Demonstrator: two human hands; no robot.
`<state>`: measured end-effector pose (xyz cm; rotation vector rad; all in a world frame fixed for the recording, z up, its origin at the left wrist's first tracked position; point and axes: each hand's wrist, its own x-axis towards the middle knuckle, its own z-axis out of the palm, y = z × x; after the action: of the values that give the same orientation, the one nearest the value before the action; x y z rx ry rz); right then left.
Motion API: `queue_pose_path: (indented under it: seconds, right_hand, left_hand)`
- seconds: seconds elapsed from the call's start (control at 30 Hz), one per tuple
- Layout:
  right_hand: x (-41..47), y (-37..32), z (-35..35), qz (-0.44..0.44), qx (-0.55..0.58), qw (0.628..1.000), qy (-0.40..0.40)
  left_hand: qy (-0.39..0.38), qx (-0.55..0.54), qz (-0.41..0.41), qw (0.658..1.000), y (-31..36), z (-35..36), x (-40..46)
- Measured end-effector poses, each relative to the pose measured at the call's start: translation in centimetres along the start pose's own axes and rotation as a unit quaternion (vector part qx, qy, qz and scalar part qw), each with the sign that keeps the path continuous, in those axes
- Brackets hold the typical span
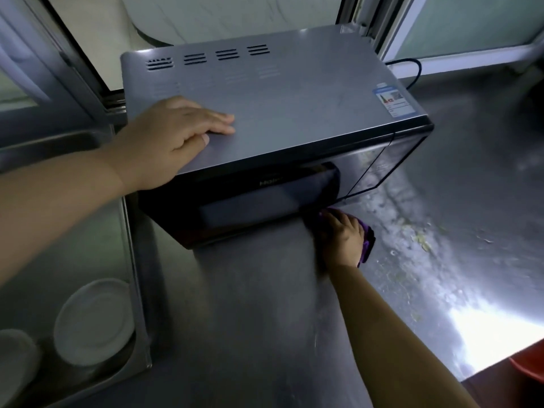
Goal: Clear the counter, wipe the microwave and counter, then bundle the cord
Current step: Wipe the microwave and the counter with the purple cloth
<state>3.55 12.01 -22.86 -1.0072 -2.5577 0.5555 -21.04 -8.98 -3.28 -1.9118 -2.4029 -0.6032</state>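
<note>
White plates [93, 320] stacked in sink [73, 231] at counter's left edge. Left hand [173, 136] flat, fingers straight, on grey microwave [294, 107] top. Right hand [343, 238] grips purple cloth [368, 241] on steel counter [250, 319], beside microwave's front corner.

head view, steeply downward; close above microwave [273, 113]
</note>
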Motion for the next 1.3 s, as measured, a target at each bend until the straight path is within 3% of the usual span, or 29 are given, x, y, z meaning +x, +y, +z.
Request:
queue_pose_path:
  seconds: [0.23, 0.37, 0.5, 0.67, 0.87, 0.97, 1.1, 1.3]
  right_hand:
    - [2.8, 3.7, -1.2, 0.021, 0.006, 1.0, 0.022]
    - [4.6, 5.9, -2.4, 0.09, -0.016, 0.995, 0.033]
    - [4.5, 6.2, -2.4, 0.087, -0.007, 0.996, 0.032]
    - [2.5, 3.8, -1.7, 0.125, -0.082, 0.987, -0.063]
    - [-5.3, -4.1, 0.1, 0.023, -0.139, 0.975, -0.172]
    - [-9.5, -9.1, 1.0, -0.092, -0.154, 0.958, -0.226]
    - [-13.2, -13.8, 1.8, -0.235, -0.106, 0.942, -0.214]
    - [-14.3, -19.4, 3.0, -0.229, 0.035, 0.963, -0.138]
  left_hand:
    - [0.006, 0.019, -0.009, 1.0, 0.5, -0.3, -0.1]
    - [-0.005, 0.04, -0.005, 0.999, 1.0, -0.4, -0.1]
    - [-0.01, 0.056, 0.0, 0.998, 1.3, -0.6, 0.0]
    - [-0.007, 0.062, -0.011, 0.998, 1.5, -0.7, 0.0]
    - [0.031, 0.082, -0.004, 0.996, 1.5, -0.9, -0.8]
    - [0.095, 0.113, -0.018, 0.989, 2.0, -1.5, -2.3]
    - [0.193, 0.079, -0.104, 0.972, 1.5, -2.3, -8.0]
    - [0.262, -0.013, -0.277, 0.924, 1.3, -0.5, -21.0]
